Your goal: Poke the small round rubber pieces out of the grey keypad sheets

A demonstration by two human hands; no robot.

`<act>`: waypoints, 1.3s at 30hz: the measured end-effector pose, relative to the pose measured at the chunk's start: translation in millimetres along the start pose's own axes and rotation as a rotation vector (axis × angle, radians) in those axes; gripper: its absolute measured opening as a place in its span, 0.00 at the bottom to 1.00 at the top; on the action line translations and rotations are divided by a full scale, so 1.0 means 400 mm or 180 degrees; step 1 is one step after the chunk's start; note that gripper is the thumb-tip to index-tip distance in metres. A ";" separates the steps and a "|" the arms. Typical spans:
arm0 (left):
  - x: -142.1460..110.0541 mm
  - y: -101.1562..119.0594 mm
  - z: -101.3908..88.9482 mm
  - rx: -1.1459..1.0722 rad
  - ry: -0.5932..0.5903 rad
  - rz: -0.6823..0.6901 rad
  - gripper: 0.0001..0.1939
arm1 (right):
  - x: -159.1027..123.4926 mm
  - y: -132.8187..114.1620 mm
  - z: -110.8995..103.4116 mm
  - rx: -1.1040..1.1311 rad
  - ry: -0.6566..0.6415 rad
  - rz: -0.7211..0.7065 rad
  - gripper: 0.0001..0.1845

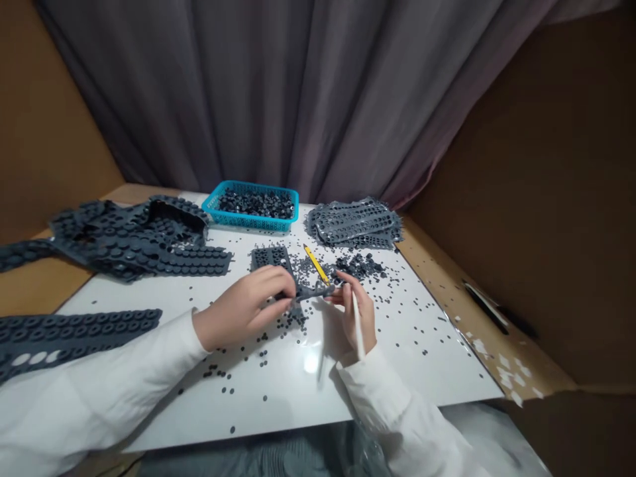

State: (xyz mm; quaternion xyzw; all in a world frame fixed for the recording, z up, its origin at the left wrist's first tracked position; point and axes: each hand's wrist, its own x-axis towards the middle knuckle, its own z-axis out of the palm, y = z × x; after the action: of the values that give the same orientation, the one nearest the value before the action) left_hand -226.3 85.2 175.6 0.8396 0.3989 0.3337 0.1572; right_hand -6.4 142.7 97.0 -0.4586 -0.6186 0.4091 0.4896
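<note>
My left hand [246, 306] is closed around a small dark grey foam piece [315, 291], lifted just above the white board. My right hand [366, 311] grips a slim white stick-like tool [358, 324], whose back end points toward my wrist. Its fingertips meet the right end of the foam piece; the tool's tip is hidden. Behind my left hand lies a dark perforated foam sheet [273, 257]. A yellow pencil-like tool [317, 264] rests beyond the foam piece. Close to my right fingers is a heap of small dark foam bits [360, 266].
A turquoise basket [212, 211] full of dark pieces stands at the back. Perforated grey sheets [355, 222] are stacked at back right. Large knobbed foam sheets [134, 242] and a foam strip [119, 324] lie left. Tiny dark discs litter the white board [298, 397].
</note>
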 end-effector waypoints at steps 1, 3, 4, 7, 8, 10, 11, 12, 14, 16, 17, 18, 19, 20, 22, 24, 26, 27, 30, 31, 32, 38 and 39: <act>0.032 0.009 -0.012 0.0066 0.0071 0.0104 0.05 | 0.000 -0.007 -0.001 0.0104 -0.0022 -0.0109 0.19; 0.096 0.026 -0.030 0.0244 0.0157 0.0286 0.06 | 0.004 -0.035 -0.010 0.0165 0.0020 -0.0563 0.12; 0.129 0.034 -0.036 0.0370 0.0163 0.0372 0.06 | 0.009 -0.057 -0.019 0.0178 0.0066 -0.0887 0.11; 0.218 0.055 -0.043 0.0868 0.0164 0.0653 0.07 | 0.047 -0.148 -0.060 0.0134 0.0083 -0.1751 0.19; 0.244 0.060 -0.043 0.1042 0.0186 0.0717 0.07 | 0.067 -0.180 -0.075 0.0091 -0.0056 -0.1801 0.18; 0.288 0.067 -0.041 0.1329 0.0243 0.0700 0.08 | 0.117 -0.234 -0.102 -0.0372 -0.0267 -0.1668 0.18; 0.304 0.068 -0.040 0.1420 0.0261 0.0628 0.07 | 0.145 -0.254 -0.114 -0.0784 -0.0348 -0.1570 0.19; 0.315 0.067 -0.038 0.1455 0.0288 0.0544 0.08 | 0.174 -0.267 -0.124 -0.1163 -0.0488 -0.1450 0.19; 0.319 0.057 -0.032 0.1287 0.0424 0.0386 0.08 | 0.227 -0.282 -0.141 -0.1662 -0.0645 -0.1400 0.15; 0.301 0.032 -0.017 0.0763 0.0586 0.0209 0.11 | 0.267 -0.291 -0.157 -0.1750 -0.0626 -0.1526 0.13; 0.284 0.012 -0.005 0.0416 0.0584 0.0073 0.18 | 0.282 -0.296 -0.163 -0.1689 -0.0576 -0.1590 0.13; 0.264 -0.011 0.012 0.0047 0.0456 -0.0134 0.29 | 0.293 -0.303 -0.168 -0.1598 -0.0513 -0.1615 0.14; 0.242 -0.038 0.033 -0.0287 0.0285 -0.0354 0.40 | 0.301 -0.312 -0.171 -0.1497 -0.0465 -0.1613 0.15; 0.221 -0.066 0.057 -0.0606 0.0149 -0.0606 0.50 | 0.307 -0.322 -0.171 -0.1413 -0.0458 -0.1604 0.16; 0.186 -0.121 0.110 -0.0955 0.0035 -0.1071 0.53 | 0.315 -0.341 -0.167 -0.1328 -0.0547 -0.1641 0.18; 0.168 -0.164 0.156 -0.1023 0.0022 -0.1237 0.39 | 0.326 -0.355 -0.165 -0.1276 -0.0546 -0.1755 0.19; 0.168 -0.189 0.184 -0.1066 0.0041 -0.1330 0.21 | 0.342 -0.357 -0.177 -0.1221 -0.0264 -0.1846 0.19; 0.171 -0.196 0.189 -0.1100 0.0063 -0.1359 0.17 | 0.352 -0.352 -0.191 -0.1210 -0.0047 -0.1851 0.18; 0.183 -0.205 0.177 -0.1241 0.0138 -0.1442 0.16 | 0.376 -0.308 -0.254 -0.1379 0.0561 -0.1618 0.16; 0.186 -0.207 0.168 -0.1290 0.0146 -0.1481 0.16 | 0.379 -0.284 -0.278 -0.1364 0.0692 -0.1364 0.17; 0.187 -0.209 0.159 -0.1333 0.0140 -0.1522 0.15 | 0.378 -0.257 -0.300 -0.1320 0.0686 -0.1020 0.18; 0.198 -0.220 0.122 -0.1581 -0.0053 -0.1763 0.17 | 0.306 -0.091 -0.350 -0.1132 0.0404 -0.0442 0.26; 0.201 -0.221 0.120 -0.1628 -0.0135 -0.1796 0.17 | 0.293 -0.073 -0.349 -0.1091 0.0289 -0.0358 0.27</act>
State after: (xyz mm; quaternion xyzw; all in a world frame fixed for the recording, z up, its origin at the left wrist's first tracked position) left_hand -206.6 203.5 128.7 0.6371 0.5149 0.3485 0.4555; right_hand 113.7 256.7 177.9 -0.5180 -0.6812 0.2485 0.4538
